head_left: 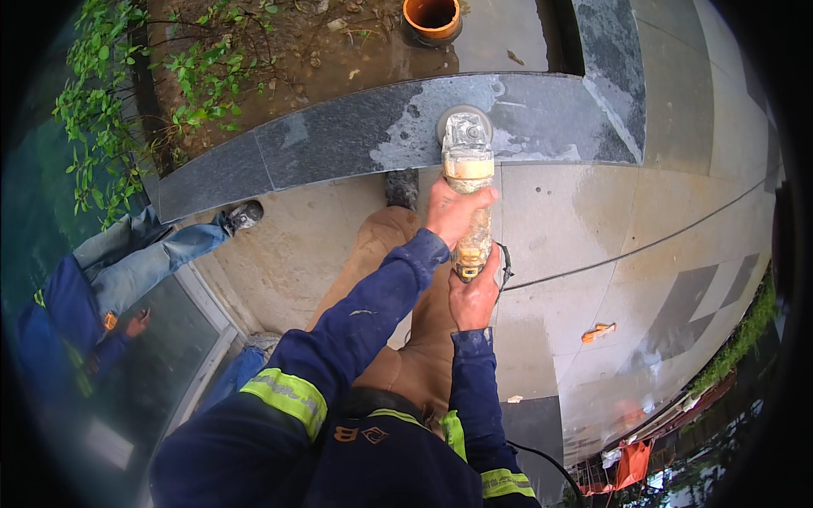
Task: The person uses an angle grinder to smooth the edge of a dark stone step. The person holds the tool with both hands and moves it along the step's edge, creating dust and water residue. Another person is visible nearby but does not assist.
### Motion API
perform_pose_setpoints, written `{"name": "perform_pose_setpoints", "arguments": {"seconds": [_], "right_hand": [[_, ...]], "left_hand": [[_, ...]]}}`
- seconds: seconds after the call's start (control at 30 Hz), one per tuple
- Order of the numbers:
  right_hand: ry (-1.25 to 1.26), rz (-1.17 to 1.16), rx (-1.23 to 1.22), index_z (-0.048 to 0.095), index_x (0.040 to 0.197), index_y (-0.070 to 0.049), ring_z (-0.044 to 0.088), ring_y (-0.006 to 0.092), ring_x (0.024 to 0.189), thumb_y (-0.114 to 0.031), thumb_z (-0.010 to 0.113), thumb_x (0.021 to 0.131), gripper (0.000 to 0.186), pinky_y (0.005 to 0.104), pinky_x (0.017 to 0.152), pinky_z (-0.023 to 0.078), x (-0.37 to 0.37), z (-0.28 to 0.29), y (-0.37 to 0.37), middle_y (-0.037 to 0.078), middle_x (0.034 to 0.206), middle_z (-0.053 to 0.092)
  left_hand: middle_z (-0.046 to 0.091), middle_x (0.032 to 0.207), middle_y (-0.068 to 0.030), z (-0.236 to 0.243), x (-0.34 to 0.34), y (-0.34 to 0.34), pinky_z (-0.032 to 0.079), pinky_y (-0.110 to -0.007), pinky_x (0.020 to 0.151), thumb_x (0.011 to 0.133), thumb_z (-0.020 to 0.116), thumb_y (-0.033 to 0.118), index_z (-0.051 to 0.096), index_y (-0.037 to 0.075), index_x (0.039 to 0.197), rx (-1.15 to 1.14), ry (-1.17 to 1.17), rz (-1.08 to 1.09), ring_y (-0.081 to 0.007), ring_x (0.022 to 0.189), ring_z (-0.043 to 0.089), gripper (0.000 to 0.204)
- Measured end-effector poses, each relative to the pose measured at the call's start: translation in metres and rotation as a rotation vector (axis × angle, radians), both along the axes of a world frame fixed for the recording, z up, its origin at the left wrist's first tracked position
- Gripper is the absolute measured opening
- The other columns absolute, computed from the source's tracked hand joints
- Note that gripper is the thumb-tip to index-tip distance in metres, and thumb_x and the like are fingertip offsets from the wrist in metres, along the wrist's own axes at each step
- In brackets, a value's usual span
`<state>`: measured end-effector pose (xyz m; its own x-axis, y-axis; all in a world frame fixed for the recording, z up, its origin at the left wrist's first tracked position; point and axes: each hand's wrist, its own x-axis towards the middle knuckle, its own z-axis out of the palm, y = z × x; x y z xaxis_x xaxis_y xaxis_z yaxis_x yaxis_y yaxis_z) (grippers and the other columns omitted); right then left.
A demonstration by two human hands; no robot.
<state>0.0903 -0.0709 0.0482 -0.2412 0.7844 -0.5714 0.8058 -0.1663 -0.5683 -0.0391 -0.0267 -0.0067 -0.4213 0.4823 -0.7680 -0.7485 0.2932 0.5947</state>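
An angle grinder (468, 173), its yellow body caked with pale dust, points away from me. Its round disc (444, 127) rests on or just above the grey stone slab (339, 133); which of the two I cannot tell. My left hand (455, 212) wraps round the middle of the body. Behind it, my right hand (476, 292) grips the rear end, beside the cord. Wet and whitish patches mark the slab around the disc.
A black cord (627, 254) runs right across the paving (584, 203). Beyond the slab, an orange pipe (432, 17) stands in muddy water near a leafy plant (207, 76). Another person in jeans (140, 254) is at the left by a glass pane (161, 339). An orange object (599, 333) lies right.
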Motion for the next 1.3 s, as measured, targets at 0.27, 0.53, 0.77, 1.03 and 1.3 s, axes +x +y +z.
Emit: {"name": "perform_pose_setpoints", "arguments": {"seconds": [0.27,0.53,0.77,1.03,1.3], "right_hand": [[-0.027,-0.060,-0.100,0.032,0.146,-0.008,0.063,0.0496,0.099,0.001,0.069,0.073,0.082,0.0495,0.081,0.052,-0.007,-0.003,0.005,0.031,0.105,0.065],[-0.066,-0.062,-0.131,0.032,0.146,-0.008,0.063,0.0494,0.101,0.000,0.070,0.072,0.083,0.0486,0.084,0.052,-0.003,-0.003,0.005,0.031,0.106,0.066],[-0.041,-0.052,-0.155,0.033,0.145,-0.006,0.063,0.0486,0.103,0.001,0.070,0.072,0.083,0.0479,0.085,0.052,0.001,-0.005,0.007,0.029,0.109,0.065],[-0.012,-0.011,-0.058,0.033,0.145,-0.010,0.062,0.0511,0.096,0.003,0.069,0.071,0.083,0.0517,0.079,0.051,0.001,-0.011,0.010,0.030,0.101,0.066],[-0.011,-0.039,-0.081,0.032,0.145,-0.011,0.063,0.0517,0.094,0.003,0.069,0.072,0.084,0.0522,0.079,0.051,0.001,-0.008,0.016,0.031,0.099,0.066]], "left_hand": [[0.066,0.099,-0.0036,-0.005,-0.003,0.001,0.052,-0.030,0.075,0.080,0.076,0.002,0.062,0.002,0.112,0.022,0.052,-0.007,-0.0131,0.085,0.062,0.035],[0.066,0.099,-0.0037,-0.008,0.004,0.000,0.052,-0.031,0.076,0.080,0.076,0.002,0.062,0.002,0.113,-0.016,0.090,-0.029,-0.0129,0.085,0.062,0.036],[0.067,0.097,-0.0033,-0.010,0.005,-0.003,0.053,-0.030,0.074,0.080,0.077,0.002,0.062,0.002,0.112,0.016,0.134,-0.015,-0.0127,0.082,0.063,0.035],[0.068,0.097,-0.0040,-0.012,0.002,0.001,0.053,-0.030,0.075,0.079,0.077,0.005,0.064,0.001,0.108,0.025,0.102,0.002,-0.0126,0.083,0.063,0.032],[0.068,0.098,-0.0036,-0.017,0.006,0.007,0.052,-0.030,0.075,0.080,0.077,0.004,0.064,0.001,0.110,0.011,0.138,-0.037,-0.0124,0.083,0.063,0.033]]}}
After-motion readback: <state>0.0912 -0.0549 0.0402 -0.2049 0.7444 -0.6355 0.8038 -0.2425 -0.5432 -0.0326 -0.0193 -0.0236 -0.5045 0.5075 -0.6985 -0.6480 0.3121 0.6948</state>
